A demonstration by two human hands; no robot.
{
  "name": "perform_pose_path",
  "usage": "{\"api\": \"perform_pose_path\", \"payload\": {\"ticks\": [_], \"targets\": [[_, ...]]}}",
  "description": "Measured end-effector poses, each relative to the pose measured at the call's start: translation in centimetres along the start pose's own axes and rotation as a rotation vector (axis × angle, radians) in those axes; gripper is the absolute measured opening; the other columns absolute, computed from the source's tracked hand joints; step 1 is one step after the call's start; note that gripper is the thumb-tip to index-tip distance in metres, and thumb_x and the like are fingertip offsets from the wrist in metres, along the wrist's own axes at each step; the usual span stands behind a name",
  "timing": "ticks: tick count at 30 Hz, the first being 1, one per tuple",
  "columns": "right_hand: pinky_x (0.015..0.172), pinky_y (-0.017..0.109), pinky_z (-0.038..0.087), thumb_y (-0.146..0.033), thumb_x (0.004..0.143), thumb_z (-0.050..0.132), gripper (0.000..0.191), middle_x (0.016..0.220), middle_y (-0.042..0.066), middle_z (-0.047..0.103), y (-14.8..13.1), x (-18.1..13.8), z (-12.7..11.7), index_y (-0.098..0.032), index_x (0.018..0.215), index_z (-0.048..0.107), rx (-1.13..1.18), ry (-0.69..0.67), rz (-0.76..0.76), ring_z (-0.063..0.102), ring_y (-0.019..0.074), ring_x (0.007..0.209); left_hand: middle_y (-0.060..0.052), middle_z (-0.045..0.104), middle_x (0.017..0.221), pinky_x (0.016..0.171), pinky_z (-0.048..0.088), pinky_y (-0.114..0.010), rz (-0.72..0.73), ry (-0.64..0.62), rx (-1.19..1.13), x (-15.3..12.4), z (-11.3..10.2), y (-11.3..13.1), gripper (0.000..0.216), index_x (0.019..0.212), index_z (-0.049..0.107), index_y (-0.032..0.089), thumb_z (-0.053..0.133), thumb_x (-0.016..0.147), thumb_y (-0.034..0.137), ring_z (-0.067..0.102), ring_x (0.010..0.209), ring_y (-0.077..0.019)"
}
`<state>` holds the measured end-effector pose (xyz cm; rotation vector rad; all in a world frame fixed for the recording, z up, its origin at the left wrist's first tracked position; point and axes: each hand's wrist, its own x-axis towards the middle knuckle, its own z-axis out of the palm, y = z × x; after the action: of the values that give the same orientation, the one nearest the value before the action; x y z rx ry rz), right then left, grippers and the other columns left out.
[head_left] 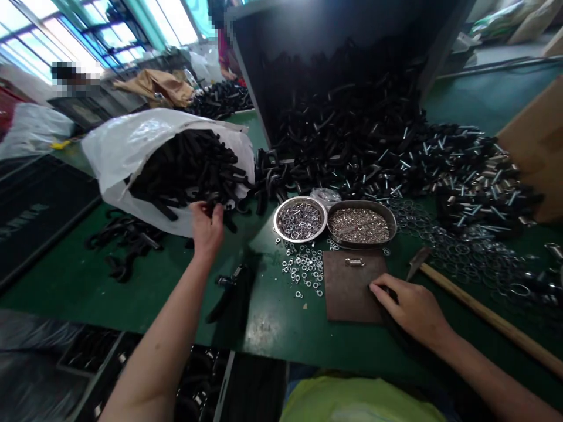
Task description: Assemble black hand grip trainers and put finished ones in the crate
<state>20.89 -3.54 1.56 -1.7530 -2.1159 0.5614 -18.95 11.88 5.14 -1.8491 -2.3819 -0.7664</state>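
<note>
black curved plastic-looking pieces [189,167] seem light, stiff, best pinched mid-length; left hand [208,228] half-curled against them, right hand [413,308] finger-and-thumb together; grips unclear.

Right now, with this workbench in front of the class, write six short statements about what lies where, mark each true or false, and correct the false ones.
1. The left hand is at the open mouth of the white bag. True.
2. The hammer is in the right hand. False: it lies on the green table, and the right hand is at the brown plate.
3. The spring lies on the brown plate. True.
4. The round bowl stands to the right of the oval dish. False: it stands to the left.
5. Small metal rings lie loose on the table. True.
6. The white bag is filled with springs. False: black pieces are in it.
</note>
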Motion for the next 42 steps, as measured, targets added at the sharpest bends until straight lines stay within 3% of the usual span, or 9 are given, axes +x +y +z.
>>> {"api": "perform_pose_path", "payload": {"ticks": [4,7,10,16,22,26,30,36,42], "targets": [[0.066,0.027,0.049,-0.038,0.088,0.047,0.025,0.081,0.003,0.07,-2.5,0.0,-1.4,-0.02,0.089,0.066,0.445,0.058,0.077,0.066,0.0178,0.075,0.006,0.052,0.069,0.039,0.033,-0.018,-0.278,-0.408,-1.118,-11.1,-0.4,8.3,0.034,0.108,0.027,0.027,0.03,0.091,0.056,0.044,0.041,-0.0079],[0.057,0.024,0.048,-0.04,0.087,0.049,0.027,0.071,0.003,0.067,-4.9,-0.5,-2.1,-0.018,0.085,0.065,0.647,0.126,0.126,0.064,0.0162,0.066,0.008,0.045,0.061,0.036,0.023,-0.015,-0.466,-0.812,-1.464,-18.6,-0.5,13.3,0.043,0.103,0.032,0.025,0.05,0.082,0.058,0.033,0.039,-0.0048],[0.053,0.023,0.047,-0.039,0.087,0.05,0.027,0.068,0.002,0.066,-6.4,-1.1,-2.3,-0.018,0.08,0.065,0.711,0.169,0.121,0.063,0.0151,0.062,0.01,0.043,0.064,0.039,0.022,-0.014,-0.522,-0.899,-1.576,-22.0,-1.0,15.8,0.066,0.109,0.035,0.024,0.079,0.061,0.037,0.033,0.043,-0.0023],[0.062,0.022,0.048,-0.03,0.086,0.051,0.019,0.073,0.002,0.07,-6.7,-1.6,-2.2,-0.02,0.078,0.065,0.571,0.254,-0.006,0.066,0.015,0.067,0.001,0.056,0.092,0.064,0.046,-0.021,-0.457,-0.796,-1.431,-22.3,-2.6,17.0,0.072,0.111,0.036,0.024,0.08,0.054,0.024,0.057,0.075,-0.0108],[0.059,0.022,0.045,-0.031,0.088,0.048,0.022,0.066,-0.001,0.066,-6.0,-2.1,-1.8,-0.019,0.077,0.062,0.524,0.086,-0.109,0.062,0.0125,0.061,0.001,0.055,0.09,0.055,0.044,-0.02,-0.246,-0.833,-1.129,-22.9,-1.9,16.4,0.062,0.108,0.037,0.023,0.074,0.06,0.025,0.055,0.066,-0.0101],[0.063,0.023,0.045,-0.034,0.094,0.038,0.032,0.074,0.001,0.067,-4.9,0.5,-2.0,-0.018,0.085,0.064,0.463,-0.146,-0.215,0.062,0.0127,0.068,0.008,0.05,0.066,0.039,0.029,-0.015,-0.486,-0.947,-1.226,-22.7,-0.8,15.2,0.068,0.117,0.034,0.023,0.073,0.061,0.03,0.041,0.043,-0.0049],[0.071,0.029,0.044,-0.03,0.094,0.038,0.028,0.095,0.008,0.065,-3.1,4.8,-1.1,-0.017,0.099,0.063,-0.083,0.021,-0.25,0.059,0.0194,0.09,0.01,0.046,0.06,0.037,0.025,-0.015,-0.582,-0.835,-1.193,-21.6,-0.8,13.9,0.076,0.124,0.031,0.025,0.073,0.061,0.031,0.037,0.039,-0.0051],[0.057,0.03,0.039,-0.019,0.093,0.036,0.024,0.094,0.014,0.06,-1.9,6.0,1.7,-0.013,0.096,0.059,-0.47,0.057,-0.159,0.055,0.0238,0.086,-0.001,0.055,0.103,0.073,0.047,-0.026,-0.277,-0.567,-0.988,-20.9,-1.2,12.0,0.077,0.124,0.035,0.024,0.075,0.059,0.022,0.056,0.084,-0.0145],[0.074,0.037,0.042,-0.02,0.092,0.039,0.02,0.095,0.015,0.061,-0.9,4.2,2.2,-0.012,0.095,0.057,-0.322,0.101,-0.173,0.054,0.026,0.09,0.0,0.056,0.094,0.07,0.048,-0.028,-0.131,-0.66,-0.927,-21.3,-1.2,11.7,0.077,0.129,0.029,0.024,0.07,0.064,0.019,0.056,0.075,-0.0152]]}}
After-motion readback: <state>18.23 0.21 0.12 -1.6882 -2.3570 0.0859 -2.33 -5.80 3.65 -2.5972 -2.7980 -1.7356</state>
